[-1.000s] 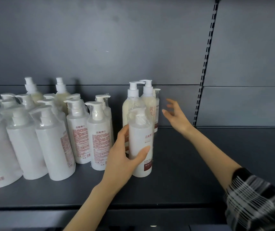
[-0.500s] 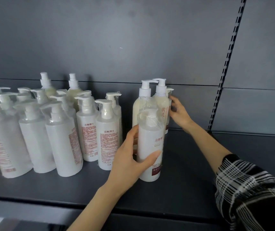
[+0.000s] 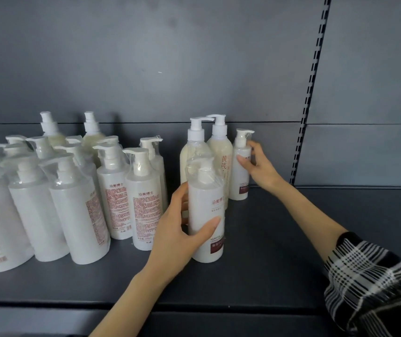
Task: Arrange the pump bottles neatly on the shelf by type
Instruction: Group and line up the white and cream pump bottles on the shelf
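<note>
Fingers (image 3: pixel 243 163) of right hand (image 3: pixel 261 170), open 1 s ago, now round small back bottle (image 3: pixel 239 186); left hand (image 3: pixel 175 229) still round front bottle (image 3: pixel 205 195)

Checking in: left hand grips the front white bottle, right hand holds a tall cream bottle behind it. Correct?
No. In the head view the right hand holds the small white bottle beside the red-lettered cream bottle, not a cream one. The left hand does grip the front white bottle.
</note>
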